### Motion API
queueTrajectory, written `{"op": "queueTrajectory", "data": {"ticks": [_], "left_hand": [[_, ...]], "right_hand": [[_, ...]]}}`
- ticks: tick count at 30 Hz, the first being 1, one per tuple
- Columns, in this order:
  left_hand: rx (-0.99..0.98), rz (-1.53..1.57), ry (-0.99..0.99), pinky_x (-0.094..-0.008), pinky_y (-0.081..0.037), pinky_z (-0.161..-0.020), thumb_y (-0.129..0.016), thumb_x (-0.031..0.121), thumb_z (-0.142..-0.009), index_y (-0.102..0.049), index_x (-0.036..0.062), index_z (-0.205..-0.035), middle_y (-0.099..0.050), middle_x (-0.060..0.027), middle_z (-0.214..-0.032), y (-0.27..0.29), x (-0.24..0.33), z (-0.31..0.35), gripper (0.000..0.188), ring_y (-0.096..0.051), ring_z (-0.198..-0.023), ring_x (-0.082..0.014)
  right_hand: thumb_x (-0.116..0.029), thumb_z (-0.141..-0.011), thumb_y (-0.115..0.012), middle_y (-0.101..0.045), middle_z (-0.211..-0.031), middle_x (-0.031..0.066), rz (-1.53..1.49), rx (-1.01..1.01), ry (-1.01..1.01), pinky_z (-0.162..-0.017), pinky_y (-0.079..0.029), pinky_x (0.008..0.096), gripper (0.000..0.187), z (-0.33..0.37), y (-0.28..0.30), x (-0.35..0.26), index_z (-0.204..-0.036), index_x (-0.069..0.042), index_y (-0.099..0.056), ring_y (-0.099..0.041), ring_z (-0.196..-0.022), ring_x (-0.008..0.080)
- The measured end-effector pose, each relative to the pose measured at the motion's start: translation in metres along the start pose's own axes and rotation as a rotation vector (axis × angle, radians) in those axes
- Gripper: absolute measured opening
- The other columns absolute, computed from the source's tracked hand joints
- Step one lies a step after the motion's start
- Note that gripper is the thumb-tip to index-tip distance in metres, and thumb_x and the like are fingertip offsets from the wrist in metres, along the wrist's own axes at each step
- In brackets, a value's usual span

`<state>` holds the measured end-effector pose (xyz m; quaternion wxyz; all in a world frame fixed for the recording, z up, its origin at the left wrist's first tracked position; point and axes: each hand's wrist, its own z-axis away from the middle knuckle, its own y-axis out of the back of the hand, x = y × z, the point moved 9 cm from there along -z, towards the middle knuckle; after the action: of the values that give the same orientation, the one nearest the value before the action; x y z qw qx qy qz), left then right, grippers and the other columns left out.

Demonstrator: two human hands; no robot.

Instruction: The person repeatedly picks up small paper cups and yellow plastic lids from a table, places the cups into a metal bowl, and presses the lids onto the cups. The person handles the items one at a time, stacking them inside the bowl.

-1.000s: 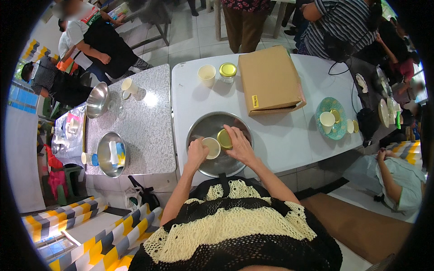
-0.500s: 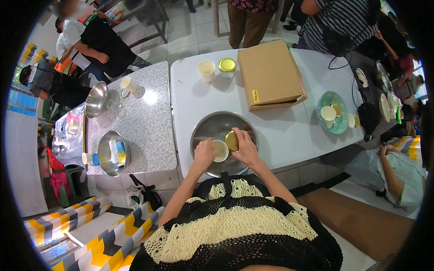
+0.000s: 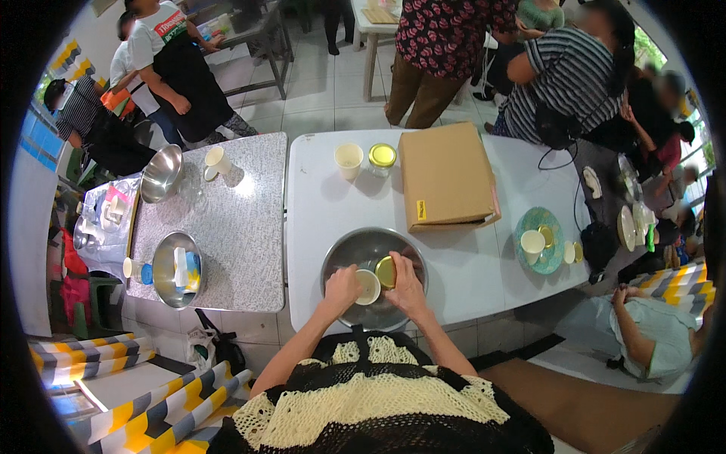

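A wide steel mixing bowl (image 3: pixel 344 248) stands at the near edge of the white table. Over its inside, my left hand (image 3: pixel 342 291) is closed round a white paper cup (image 3: pixel 367 287), whose open top faces up and shows something pale within. Beside it, my right hand (image 3: pixel 408 289) grips a jar with a gold lid (image 3: pixel 386 272), the lid tipped toward the cup. The jar's body is mostly hidden by my fingers. Cup and jar are side by side, almost touching.
Beyond the bowl are another paper cup (image 3: pixel 349 161), a gold-lidded glass jar (image 3: pixel 381 157) and a cardboard box (image 3: pixel 445 178). A teal plate (image 3: pixel 556 253) with a cup lies to the right. Steel bowls (image 3: pixel 161 174) sit on the speckled table (image 3: pixel 234 265) at left. Several people stand around.
The whole view has shifted, so the tables and bowl sit lower in the picture. My hands still hold the cup and the jar in the bowl, with little change between them.
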<state>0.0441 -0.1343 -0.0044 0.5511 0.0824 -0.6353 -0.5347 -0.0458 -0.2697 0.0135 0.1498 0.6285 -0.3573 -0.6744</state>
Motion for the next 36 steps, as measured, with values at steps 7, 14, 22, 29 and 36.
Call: {"op": "queueTrajectory", "data": {"ticks": [7,14,22,29,36], "left_hand": [[-0.02,-0.025,0.035,-0.0525,-0.054,-0.071,-0.057,0.01,-0.074,-0.066,-0.0024,-0.099,-0.065,-0.0298,-0.079,0.001,-0.002,-0.001,0.03,-0.066,-0.077,-0.0443],[0.046,-0.025,0.041,-0.0512,-0.055,-0.069,-0.063,0.013,-0.071,-0.064,0.0,-0.089,-0.067,-0.0245,-0.077,0.01,-0.008,0.007,0.022,-0.067,-0.075,-0.0411],[0.093,-0.04,0.046,-0.0507,-0.054,-0.068,-0.065,0.014,-0.07,-0.064,0.0016,-0.092,-0.067,-0.0243,-0.081,0.01,-0.009,0.007,0.025,-0.067,-0.076,-0.0405],[0.097,-0.058,-0.014,-0.0504,-0.054,-0.067,-0.064,0.013,-0.071,-0.062,0.0017,-0.09,-0.067,-0.0238,-0.081,-0.001,0.006,-0.002,0.022,-0.067,-0.075,-0.0403],[0.055,-0.063,0.009,-0.0506,-0.053,-0.068,-0.059,0.011,-0.073,-0.068,0.0031,-0.098,-0.067,-0.0234,-0.077,-0.014,0.022,-0.007,0.028,-0.066,-0.073,-0.0405]], "right_hand": [[-0.018,-0.069,-0.08,-0.045,-0.126,0.0198,0.028,-0.018,0.047,-0.096,-0.046,0.0472,0.088,-0.009,-0.003,-0.001,-0.142,-0.011,-0.032,-0.05,-0.116,0.0424],[-0.019,-0.069,-0.08,-0.046,-0.125,0.0192,0.055,-0.099,0.051,-0.095,-0.047,0.0475,0.09,-0.016,-0.011,-0.006,-0.144,-0.014,-0.03,-0.052,-0.116,0.0419],[-0.016,-0.069,-0.079,-0.047,-0.123,0.0172,0.041,-0.075,-0.003,-0.093,-0.049,0.0471,0.087,-0.016,-0.013,-0.006,-0.142,-0.016,-0.032,-0.052,-0.115,0.0401],[-0.008,-0.064,-0.081,-0.042,-0.13,0.022,0.035,0.033,-0.077,-0.097,-0.046,0.0465,0.094,0.004,-0.003,0.005,-0.142,-0.01,-0.029,-0.046,-0.121,0.0431],[-0.009,-0.062,-0.083,-0.035,-0.14,0.0232,0.127,0.078,-0.029,-0.103,-0.042,0.0468,0.098,0.012,0.013,0.011,-0.143,-0.007,-0.027,-0.041,-0.126,0.0442]]}}
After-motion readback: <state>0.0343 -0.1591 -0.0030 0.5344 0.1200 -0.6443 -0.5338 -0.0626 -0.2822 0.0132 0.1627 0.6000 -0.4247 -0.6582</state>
